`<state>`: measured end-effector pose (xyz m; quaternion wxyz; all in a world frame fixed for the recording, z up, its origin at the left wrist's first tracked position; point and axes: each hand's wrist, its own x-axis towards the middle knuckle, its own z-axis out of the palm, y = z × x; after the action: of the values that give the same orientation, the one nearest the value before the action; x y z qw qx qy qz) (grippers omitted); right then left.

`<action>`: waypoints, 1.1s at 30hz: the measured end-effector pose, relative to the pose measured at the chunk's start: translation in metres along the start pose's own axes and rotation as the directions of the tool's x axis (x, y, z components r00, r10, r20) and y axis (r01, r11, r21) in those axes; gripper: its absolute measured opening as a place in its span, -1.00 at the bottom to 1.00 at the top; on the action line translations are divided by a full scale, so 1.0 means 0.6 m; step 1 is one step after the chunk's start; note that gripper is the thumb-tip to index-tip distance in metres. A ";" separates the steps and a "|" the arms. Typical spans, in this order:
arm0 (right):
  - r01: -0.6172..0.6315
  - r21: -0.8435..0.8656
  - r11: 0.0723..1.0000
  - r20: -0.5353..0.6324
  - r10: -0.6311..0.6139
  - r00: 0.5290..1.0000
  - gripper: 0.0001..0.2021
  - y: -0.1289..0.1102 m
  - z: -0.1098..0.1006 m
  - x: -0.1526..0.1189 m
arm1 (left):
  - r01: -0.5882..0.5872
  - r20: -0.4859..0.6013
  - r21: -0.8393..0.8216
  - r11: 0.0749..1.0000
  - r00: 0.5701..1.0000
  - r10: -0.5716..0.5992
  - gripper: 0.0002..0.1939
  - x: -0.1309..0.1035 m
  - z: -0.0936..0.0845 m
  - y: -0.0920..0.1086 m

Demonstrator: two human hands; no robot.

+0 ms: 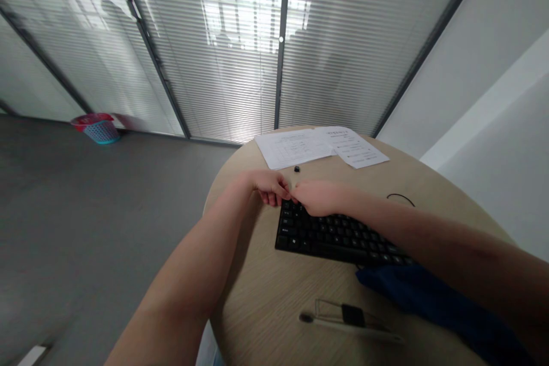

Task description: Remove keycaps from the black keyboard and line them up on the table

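Observation:
A black keyboard (pixel 326 240) lies on the round wooden table. At its far left corner my left hand (pixel 271 186) is closed, thumb and fingers curled together. My right hand (pixel 319 197) reaches across the keyboard to the same corner, its fingertips pinched and meeting those of the left. Whatever is between the fingers of either hand is too small or hidden to make out. Just beyond the hands sits a small black piece, like a keycap (pixel 297 169). The right forearm covers part of the keys.
Printed paper sheets (pixel 295 147) lie at the table's far side. Nearer me are a blue cloth (pixel 403 289), a thin brush-like tool (pixel 347 329) and a wire tool with a black handle (pixel 352 315). A basket (pixel 100 130) stands on the floor by the blinds.

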<state>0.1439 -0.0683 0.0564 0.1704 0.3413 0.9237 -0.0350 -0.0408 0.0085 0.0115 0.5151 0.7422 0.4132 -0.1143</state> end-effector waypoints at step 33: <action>-0.231 0.459 0.858 -0.287 0.389 0.876 -0.71 0.200 0.059 0.073 | 0.012 0.027 -0.043 0.999 1.000 -0.011 -0.66 0.001 -0.002 0.001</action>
<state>0.1998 0.0441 0.0145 -0.0786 0.5164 0.8420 -0.1350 -0.0404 0.0098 0.0123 0.5358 0.7268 0.4130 -0.1183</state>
